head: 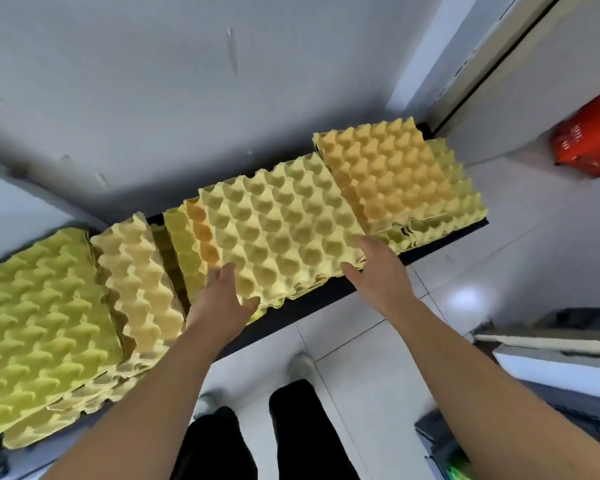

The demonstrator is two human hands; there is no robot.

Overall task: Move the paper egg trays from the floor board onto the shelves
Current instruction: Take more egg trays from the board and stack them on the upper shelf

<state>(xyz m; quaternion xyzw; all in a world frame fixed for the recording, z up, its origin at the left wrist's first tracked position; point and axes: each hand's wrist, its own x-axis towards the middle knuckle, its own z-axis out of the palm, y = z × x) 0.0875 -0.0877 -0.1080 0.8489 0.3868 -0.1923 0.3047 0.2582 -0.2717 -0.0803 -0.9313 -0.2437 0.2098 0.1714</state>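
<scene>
A pale yellow paper egg tray stack [284, 237] lies on the black shelf [326, 299] in the middle of the view. My left hand [222, 299] touches its near left corner, thumb against the front edge. My right hand [374, 268] rests at its near right corner with fingers straight. An orange tray [385, 174] tops a stack to the right. More trays stand on the left: a tan stack [139, 285] and a green-yellow stack [39, 327]. Other trays [187, 244] lean between them.
A white wall rises behind the shelf. White floor tiles [465, 278] lie below, with my legs and shoes [302, 362] near the shelf edge. A red basket [589, 140] sits at the far right, dark equipment [568, 393] at the lower right.
</scene>
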